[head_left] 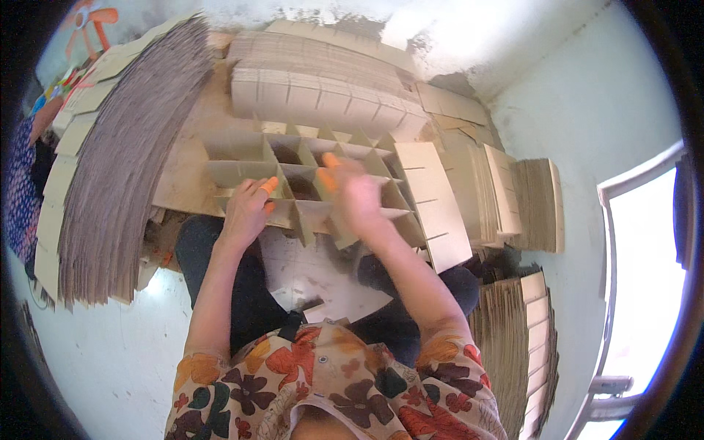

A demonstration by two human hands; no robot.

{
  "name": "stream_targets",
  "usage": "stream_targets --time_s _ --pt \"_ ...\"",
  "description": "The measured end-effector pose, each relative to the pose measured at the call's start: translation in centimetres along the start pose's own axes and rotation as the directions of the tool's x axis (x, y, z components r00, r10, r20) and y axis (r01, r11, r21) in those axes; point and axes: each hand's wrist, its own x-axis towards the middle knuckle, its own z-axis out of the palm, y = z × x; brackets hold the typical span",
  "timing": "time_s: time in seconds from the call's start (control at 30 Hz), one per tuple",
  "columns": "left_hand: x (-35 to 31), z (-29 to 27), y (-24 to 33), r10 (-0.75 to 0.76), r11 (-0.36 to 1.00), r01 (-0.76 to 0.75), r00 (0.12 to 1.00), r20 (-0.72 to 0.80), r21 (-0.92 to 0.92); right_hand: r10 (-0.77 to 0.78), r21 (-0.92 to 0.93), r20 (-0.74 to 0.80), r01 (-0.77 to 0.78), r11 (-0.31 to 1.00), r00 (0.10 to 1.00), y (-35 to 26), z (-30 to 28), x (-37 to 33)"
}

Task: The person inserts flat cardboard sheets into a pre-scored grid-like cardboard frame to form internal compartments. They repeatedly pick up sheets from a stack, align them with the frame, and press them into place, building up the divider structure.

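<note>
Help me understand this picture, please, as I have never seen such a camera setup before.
There is no machine here, only a person's two hands, seen from above. The picture comes from the left of two fisheye cameras worn on the head, so straight edges bend near the rim.

The left hand is at the near side of a cardboard divider grid; the right hand, blurred, is over the grid's right part. Orange finger covers show on both hands. Whether either hand grips the grid is unclear.

To its right lies a slotted cardboard panel. Cardboard stacks stand on the left and behind the grid.
</note>
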Motion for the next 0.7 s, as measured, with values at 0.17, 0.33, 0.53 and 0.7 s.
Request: stream_targets --time_s 0.17,0.33,0.53,0.7 --pt "0.7 0.7 1.3 0.177 0.969 -0.207 0.962 0.207 0.134 0.14 -0.405 -0.148 -0.189 0.895 0.979 12.2 -6.7 -5.9" --pt "0.6 1.6 1.5 0.151 0.96 -0.213 0.941 0.302 0.183 0.666 -0.427 0.054 -0.586 0.689 0.744 20.5 -11.8 -12.0" --pt "0.3 1.6 1.9 0.084 0.982 -0.12 0.969 0.232 0.149 0.751 -0.134 0.157 -0.74 0.659 0.641 22.9 -13.4 -14.3" --pt "-0.3 1.1 1.0 0.05 0.989 -0.07 0.988 0.146 0.13 0.852 0.04 0.214 -0.876 0.48 0.477 20.2 -17.5 -12.5"
